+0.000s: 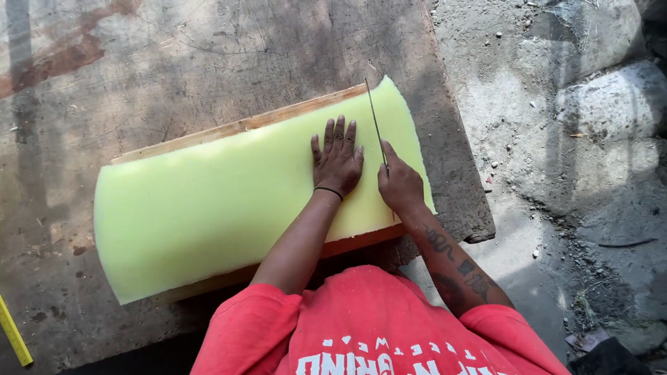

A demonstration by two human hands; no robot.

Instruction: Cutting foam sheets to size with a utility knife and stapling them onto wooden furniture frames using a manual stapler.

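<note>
While two hands [368,173] work, one foam sheet [208,208] lies.

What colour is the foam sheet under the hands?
Pale yellow-green; the foam sheet shows plainly in the head view.

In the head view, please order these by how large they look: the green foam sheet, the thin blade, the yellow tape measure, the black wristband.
1. Green foam sheet, by far the largest.
2. Thin blade, long but very narrow.
3. Yellow tape measure, partly cut off by the edge, so its rank against the blade is unsure.
4. Black wristband, smallest.
</note>
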